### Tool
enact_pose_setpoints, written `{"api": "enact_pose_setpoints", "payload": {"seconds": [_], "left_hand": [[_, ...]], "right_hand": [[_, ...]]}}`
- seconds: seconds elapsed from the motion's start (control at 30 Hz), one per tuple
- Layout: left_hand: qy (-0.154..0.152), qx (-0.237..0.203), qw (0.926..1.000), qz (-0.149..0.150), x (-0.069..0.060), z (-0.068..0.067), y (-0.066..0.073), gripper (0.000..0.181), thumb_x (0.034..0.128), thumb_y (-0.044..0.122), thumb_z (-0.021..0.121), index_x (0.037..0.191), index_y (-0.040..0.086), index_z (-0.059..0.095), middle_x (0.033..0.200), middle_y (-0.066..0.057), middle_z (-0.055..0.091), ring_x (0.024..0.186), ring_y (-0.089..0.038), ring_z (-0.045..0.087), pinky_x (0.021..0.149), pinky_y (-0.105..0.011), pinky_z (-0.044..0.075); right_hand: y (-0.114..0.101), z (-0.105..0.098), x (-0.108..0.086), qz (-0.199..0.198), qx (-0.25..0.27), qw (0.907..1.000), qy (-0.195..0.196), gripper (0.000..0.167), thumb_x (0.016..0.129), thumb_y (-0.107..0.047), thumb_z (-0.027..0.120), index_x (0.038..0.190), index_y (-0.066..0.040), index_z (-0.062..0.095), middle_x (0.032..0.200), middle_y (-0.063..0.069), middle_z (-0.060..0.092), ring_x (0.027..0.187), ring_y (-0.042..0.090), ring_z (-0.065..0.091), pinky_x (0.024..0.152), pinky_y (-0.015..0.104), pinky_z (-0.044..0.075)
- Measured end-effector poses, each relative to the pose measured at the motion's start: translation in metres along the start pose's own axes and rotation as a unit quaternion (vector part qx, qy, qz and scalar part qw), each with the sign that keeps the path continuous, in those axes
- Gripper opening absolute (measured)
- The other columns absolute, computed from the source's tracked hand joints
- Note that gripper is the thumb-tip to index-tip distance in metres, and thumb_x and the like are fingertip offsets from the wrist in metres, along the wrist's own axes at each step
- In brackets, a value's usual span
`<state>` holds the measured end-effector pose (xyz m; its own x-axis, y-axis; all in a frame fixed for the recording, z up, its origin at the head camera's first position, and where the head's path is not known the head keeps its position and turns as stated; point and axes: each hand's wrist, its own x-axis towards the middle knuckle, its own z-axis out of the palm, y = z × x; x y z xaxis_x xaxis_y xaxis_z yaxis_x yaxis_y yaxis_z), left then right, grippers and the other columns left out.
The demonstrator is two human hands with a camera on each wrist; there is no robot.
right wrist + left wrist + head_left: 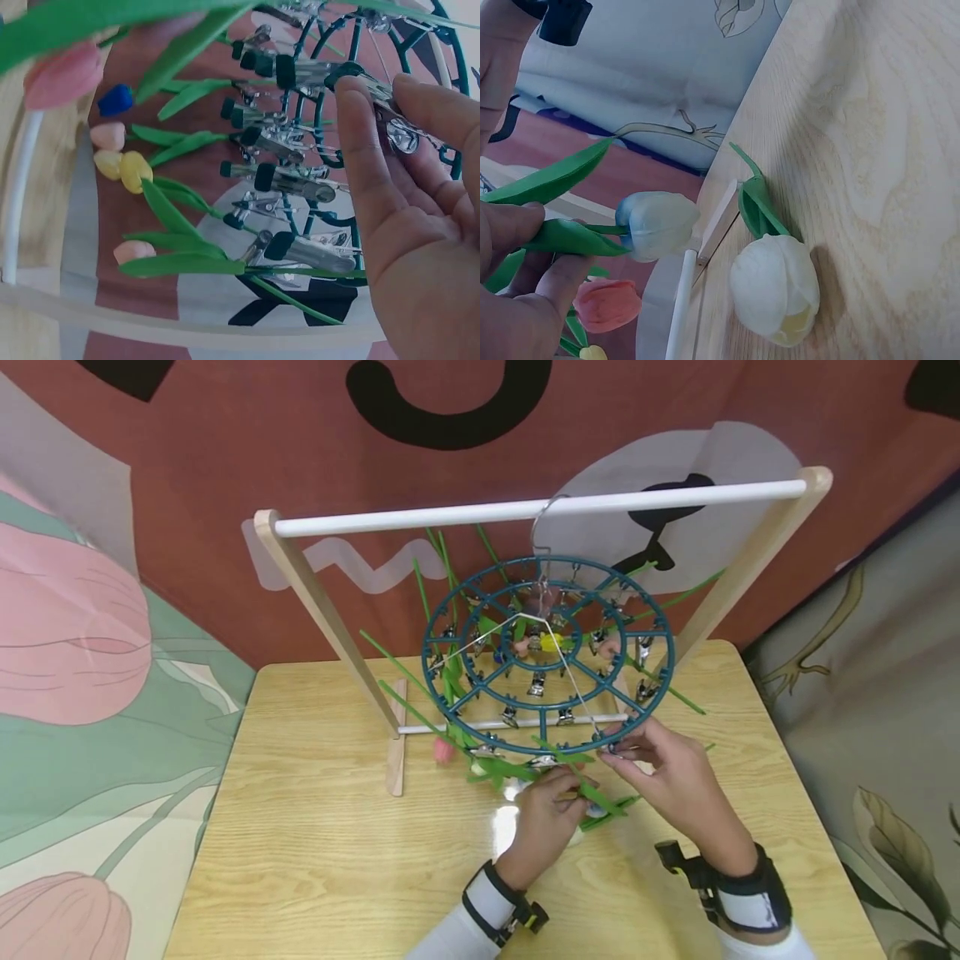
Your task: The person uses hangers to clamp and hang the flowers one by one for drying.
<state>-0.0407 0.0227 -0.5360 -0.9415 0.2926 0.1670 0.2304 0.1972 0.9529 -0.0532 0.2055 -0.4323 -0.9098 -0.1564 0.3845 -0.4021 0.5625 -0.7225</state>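
Observation:
In the left wrist view my left hand (pixel 525 277) pinches the green stem and leaves of a blue-and-white artificial tulip (pixel 660 225), its bloom pointing away from the fingers. My right hand (pixel 671 777) is at the near right rim of a round dark-green clip hanger (pixel 671 647). Thumb and fingers there squeeze a metal clip (pixel 403 136) with dark tips. Other tulips hang bloom-down from the hanger's clips, among them a yellow tulip (pixel 136 172), a blue one (pixel 116 100) and a pink one (pixel 64 77).
The hanger hooks over the white rod (pixel 412 516) of a wooden rack (pixel 322 610) standing on a wood-grain table (pixel 315 860). A white tulip (pixel 772 289) lies on the tabletop below the left hand. Green stems stick out around the hanger. Printed cloth (pixel 225 443) hangs behind.

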Motion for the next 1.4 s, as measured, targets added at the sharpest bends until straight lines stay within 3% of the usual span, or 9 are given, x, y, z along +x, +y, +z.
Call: {"api": "enact_pose_setpoints", "payload": {"seconds": [0.2,0.33,0.5,0.63,0.8,0.97,1.17,1.3,1.4], "left_hand": [[0.043,0.073,0.9952,0.05,0.004,-0.003,-0.003,0.021,0.0868,-0.004,0.075,0.103,0.009,0.077,0.112,-0.005,0.077,0.102,-0.013,0.074,0.077,-0.01,0.058],[0.054,0.063,0.9954,0.048,0.007,-0.006,-0.003,0.021,0.0871,-0.003,0.074,0.104,0.01,0.077,0.106,-0.005,0.078,0.099,-0.014,0.074,0.075,-0.011,0.059],[0.056,0.034,0.9971,0.038,0.01,-0.009,-0.004,0.023,0.0873,-0.005,0.073,0.106,0.008,0.077,0.107,-0.007,0.078,0.099,-0.015,0.075,0.076,-0.015,0.061],[0.065,0.047,0.9954,0.052,0.011,-0.012,-0.006,0.028,0.0874,-0.005,0.072,0.113,0.007,0.076,0.11,-0.011,0.078,0.095,-0.019,0.076,0.074,-0.016,0.061],[0.081,0.067,0.9919,0.073,0.013,-0.016,-0.007,0.033,0.0867,-0.005,0.073,0.118,0.006,0.075,0.126,-0.014,0.073,0.1,-0.024,0.076,0.074,-0.016,0.061],[0.082,0.052,0.993,0.066,0.012,-0.017,-0.005,0.031,0.0864,-0.008,0.071,0.115,0.003,0.076,0.131,-0.015,0.07,0.104,-0.027,0.074,0.063,-0.013,0.058],[0.09,0.051,0.9923,0.069,0.012,-0.017,-0.005,0.03,0.0845,-0.011,0.069,0.111,0.0,0.077,0.126,-0.021,0.072,0.107,-0.031,0.072,0.062,-0.013,0.057],[0.098,0.06,0.9902,0.08,0.012,-0.017,-0.005,0.03,0.0828,-0.012,0.07,0.109,0.0,0.078,0.124,-0.023,0.072,0.11,-0.033,0.071,0.064,-0.013,0.057],[0.098,0.057,0.9903,0.08,0.012,-0.017,-0.005,0.029,0.0824,-0.012,0.07,0.108,-0.001,0.078,0.118,-0.021,0.074,0.097,-0.03,0.072,0.06,-0.011,0.054]], "right_hand": [[0.006,0.002,-0.003,-0.055,-0.008,0.9982,0.023,0.041,0.066,0.009,0.09,0.094,-0.013,0.069,0.091,-0.007,0.068,0.082,0.001,0.062,0.072,0.009,0.051],[0.008,0.005,-0.005,-0.073,0.019,0.9964,0.039,0.041,0.062,0.01,0.091,0.091,-0.011,0.071,0.087,-0.004,0.068,0.079,0.004,0.063,0.072,0.009,0.051],[0.009,0.014,-0.006,-0.107,0.08,0.9893,0.058,0.022,0.079,-0.017,0.089,0.092,-0.006,0.075,0.086,0.005,0.071,0.078,0.006,0.065,0.073,0.011,0.054],[0.008,0.021,-0.006,-0.122,0.092,0.9861,0.064,0.034,0.089,-0.04,0.075,0.09,-0.006,0.075,0.084,0.004,0.071,0.077,0.007,0.065,0.073,0.011,0.054],[0.006,0.028,-0.008,-0.101,0.085,0.9893,0.061,0.036,0.088,-0.044,0.074,0.087,-0.008,0.075,0.082,0.004,0.071,0.078,0.008,0.064,0.075,0.01,0.054],[0.006,0.034,-0.007,-0.107,0.058,0.9889,0.085,0.042,0.089,-0.048,0.072,0.082,-0.006,0.075,0.081,0.006,0.075,0.08,0.009,0.068,0.079,0.007,0.053],[0.009,0.041,-0.006,-0.121,0.092,0.9841,0.092,0.043,0.088,-0.043,0.076,0.081,-0.001,0.075,0.08,0.013,0.075,0.085,0.001,0.069,0.081,0.007,0.054],[0.01,0.044,-0.006,-0.131,0.101,0.9818,0.093,0.04,0.088,-0.041,0.077,0.081,-0.002,0.075,0.078,0.013,0.074,0.079,0.004,0.068,0.075,0.008,0.053],[0.009,0.043,-0.006,-0.13,0.086,0.9835,0.091,0.041,0.088,-0.044,0.076,0.081,-0.003,0.074,0.076,0.011,0.074,0.073,0.01,0.067,0.071,0.01,0.052]]}}
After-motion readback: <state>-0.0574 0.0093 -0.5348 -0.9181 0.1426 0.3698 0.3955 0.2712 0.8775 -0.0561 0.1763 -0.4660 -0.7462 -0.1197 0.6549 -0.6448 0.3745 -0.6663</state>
